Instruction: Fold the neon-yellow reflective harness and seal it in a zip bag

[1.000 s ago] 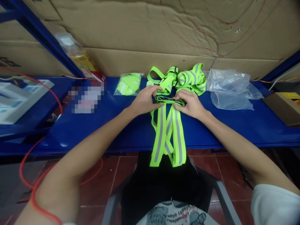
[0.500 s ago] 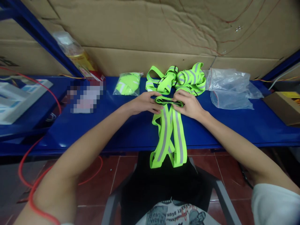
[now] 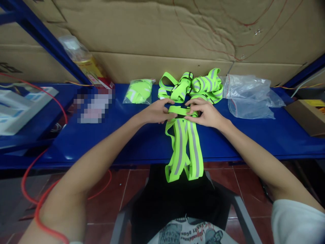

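Left hand [image 3: 156,112]: grip closed on the folded top of the strap vest [image 3: 181,142], centre frame.
Right hand [image 3: 205,113]: pinches the same fold's other end.
Strap vest: on the tabletop [image 3: 114,142]; 2 loops hang unfolded off its front edge.
Behind: strap pile [image 3: 200,84]; 1 bagged vest [image 3: 139,91].

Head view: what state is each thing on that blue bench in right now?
Strap, folded at the top, loops hanging over the bench edge.
Left hand, pinching the strap's fold.
Right hand, pinching the same fold.
Strap pile, loose and tangled.
Small bag, holds a folded strap.
Clear bags, crumpled, look empty.
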The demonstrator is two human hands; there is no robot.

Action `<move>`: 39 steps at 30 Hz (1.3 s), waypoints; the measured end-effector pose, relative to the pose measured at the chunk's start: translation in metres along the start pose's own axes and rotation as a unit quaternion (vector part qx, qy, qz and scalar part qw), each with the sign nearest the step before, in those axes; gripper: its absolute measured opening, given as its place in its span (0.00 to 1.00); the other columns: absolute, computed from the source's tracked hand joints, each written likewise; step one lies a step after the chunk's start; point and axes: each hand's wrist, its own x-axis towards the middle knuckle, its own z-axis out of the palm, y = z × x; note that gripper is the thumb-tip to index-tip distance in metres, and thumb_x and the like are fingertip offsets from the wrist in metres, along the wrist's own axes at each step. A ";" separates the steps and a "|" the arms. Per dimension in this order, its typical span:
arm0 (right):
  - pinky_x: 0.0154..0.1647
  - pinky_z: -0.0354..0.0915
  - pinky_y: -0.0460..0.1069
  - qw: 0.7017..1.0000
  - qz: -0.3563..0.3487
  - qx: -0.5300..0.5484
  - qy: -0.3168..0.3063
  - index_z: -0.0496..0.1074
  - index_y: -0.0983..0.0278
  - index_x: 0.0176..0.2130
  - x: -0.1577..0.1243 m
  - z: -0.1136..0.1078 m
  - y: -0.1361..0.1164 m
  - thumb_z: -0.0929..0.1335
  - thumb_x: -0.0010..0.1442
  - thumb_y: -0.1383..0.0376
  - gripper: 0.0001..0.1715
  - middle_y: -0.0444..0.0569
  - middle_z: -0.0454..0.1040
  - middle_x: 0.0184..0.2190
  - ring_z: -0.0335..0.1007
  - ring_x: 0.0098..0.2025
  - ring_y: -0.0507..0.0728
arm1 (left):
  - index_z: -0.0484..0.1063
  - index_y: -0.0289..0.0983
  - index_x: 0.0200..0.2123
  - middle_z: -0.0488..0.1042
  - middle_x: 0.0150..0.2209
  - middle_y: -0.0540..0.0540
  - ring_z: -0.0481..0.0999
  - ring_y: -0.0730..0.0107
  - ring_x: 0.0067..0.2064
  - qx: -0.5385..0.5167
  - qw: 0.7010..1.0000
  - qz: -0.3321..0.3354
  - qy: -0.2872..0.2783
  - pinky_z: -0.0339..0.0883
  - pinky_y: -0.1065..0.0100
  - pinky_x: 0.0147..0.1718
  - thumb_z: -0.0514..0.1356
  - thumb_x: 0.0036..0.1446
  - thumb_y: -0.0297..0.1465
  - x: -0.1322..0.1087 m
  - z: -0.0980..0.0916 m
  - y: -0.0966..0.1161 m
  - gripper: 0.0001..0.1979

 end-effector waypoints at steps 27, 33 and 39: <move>0.44 0.74 0.54 0.999 0.046 -0.004 -0.019 0.85 0.62 0.53 -0.002 -0.008 -0.007 0.74 0.67 0.52 0.22 0.52 0.88 0.46 0.85 0.42 0.63 | 0.68 0.42 0.52 0.74 0.21 0.57 0.75 0.65 0.18 0.071 0.995 0.065 0.015 0.63 0.68 0.19 0.76 0.54 0.36 -0.004 -0.002 -0.002 0.27; 0.51 0.76 0.59 0.999 0.013 -0.022 0.024 0.85 0.61 0.53 -0.003 0.002 0.002 0.74 0.69 0.55 0.19 0.55 0.87 0.48 0.85 0.48 0.66 | 0.82 0.38 0.50 0.84 0.31 0.42 0.82 0.66 0.23 -0.057 0.992 0.074 -0.082 0.66 0.70 0.15 0.70 0.67 0.47 0.000 -0.020 -0.004 0.19; 0.53 0.76 0.59 1.000 -0.004 0.019 -0.006 0.86 0.58 0.51 -0.001 -0.006 -0.001 0.75 0.69 0.49 0.20 0.54 0.86 0.49 0.83 0.49 0.64 | 0.84 0.39 0.55 0.84 0.29 0.45 0.84 0.66 0.28 -0.045 0.995 0.075 -0.037 0.71 0.73 0.17 0.76 0.58 0.43 -0.001 -0.021 -0.001 0.24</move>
